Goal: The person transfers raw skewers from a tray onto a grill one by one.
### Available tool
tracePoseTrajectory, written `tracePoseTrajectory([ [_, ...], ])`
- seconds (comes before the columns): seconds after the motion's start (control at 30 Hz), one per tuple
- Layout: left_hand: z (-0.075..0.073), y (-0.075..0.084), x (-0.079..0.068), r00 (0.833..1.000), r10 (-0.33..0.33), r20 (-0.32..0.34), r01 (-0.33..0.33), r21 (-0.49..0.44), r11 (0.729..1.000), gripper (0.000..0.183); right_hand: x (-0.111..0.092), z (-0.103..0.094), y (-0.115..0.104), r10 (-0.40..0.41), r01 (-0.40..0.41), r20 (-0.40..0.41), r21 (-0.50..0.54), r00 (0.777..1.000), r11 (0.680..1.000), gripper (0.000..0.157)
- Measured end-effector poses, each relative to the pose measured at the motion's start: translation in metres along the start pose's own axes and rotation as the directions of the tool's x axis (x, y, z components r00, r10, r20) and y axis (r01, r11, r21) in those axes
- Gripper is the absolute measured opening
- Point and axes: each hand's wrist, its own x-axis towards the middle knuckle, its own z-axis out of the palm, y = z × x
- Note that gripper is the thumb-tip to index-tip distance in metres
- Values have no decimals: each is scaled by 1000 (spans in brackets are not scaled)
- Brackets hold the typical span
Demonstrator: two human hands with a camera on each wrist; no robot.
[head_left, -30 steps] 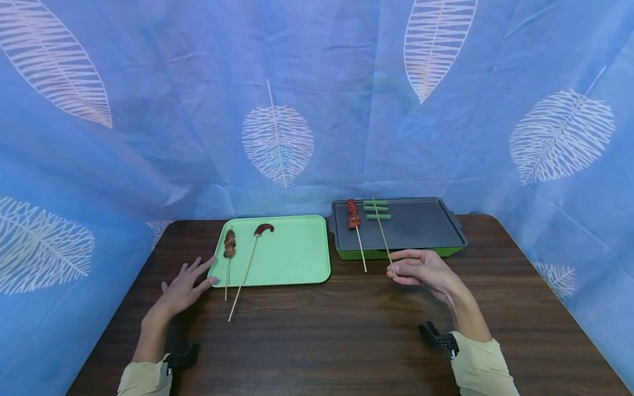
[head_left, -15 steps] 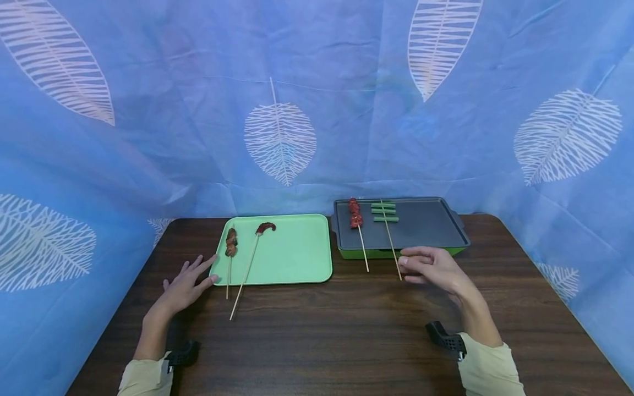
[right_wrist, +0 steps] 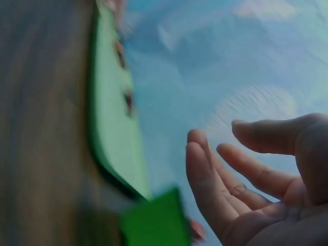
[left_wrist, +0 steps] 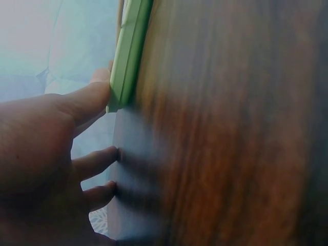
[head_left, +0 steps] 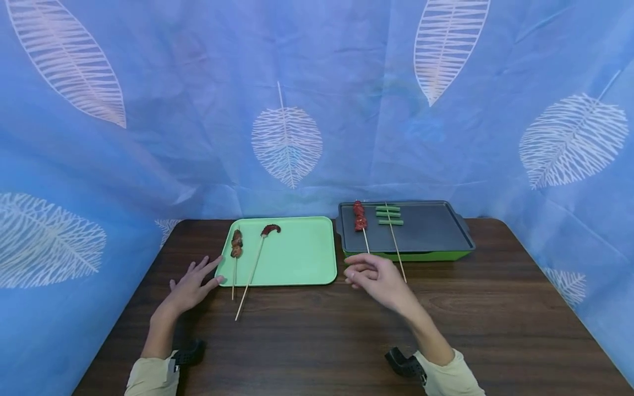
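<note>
My left hand (head_left: 190, 289) rests at the left edge of the light green tray (head_left: 297, 264), fingers spread, thumb and index finger touching its rim (left_wrist: 125, 77). On that tray lie a brown meat skewer (head_left: 236, 245) and a dark red octopus-tentacle skewer (head_left: 257, 258), their sticks jutting over the near edge. My right hand (head_left: 378, 279) hovers with nothing in it, fingers loosely bent, in front of the gap between tray and grill. Two skewers lie on the dark grill plate (head_left: 431, 225): a red meat skewer (head_left: 360, 217), its stick end hidden behind my hand, and a green vegetable skewer (head_left: 388, 215).
The grill's green base (head_left: 436, 256) stands right of the tray on the dark wooden table (head_left: 307, 341). Behind them hangs a blue cloth (head_left: 213, 110) with white leaf prints. Black wrist mounts (head_left: 188, 352) sit at both cuffs.
My right hand has let go of the green vegetable skewer, which now lies on the grill plate, and has moved left toward the tray. The left hand has stayed at the tray's edge.
</note>
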Motion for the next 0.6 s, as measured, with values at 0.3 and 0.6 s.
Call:
tracePoseTrajectory([
  [0.3, 2, 2, 1, 1000, -4, 7, 4, -1, 1000, 69, 14, 72, 20, 94, -132, 194, 193, 976, 972, 43],
  [0.6, 1, 2, 1, 1000, -6, 14, 6, -2, 1000, 70, 25, 132, 25, 191, -348, 342, 490, 920, 800, 45],
])
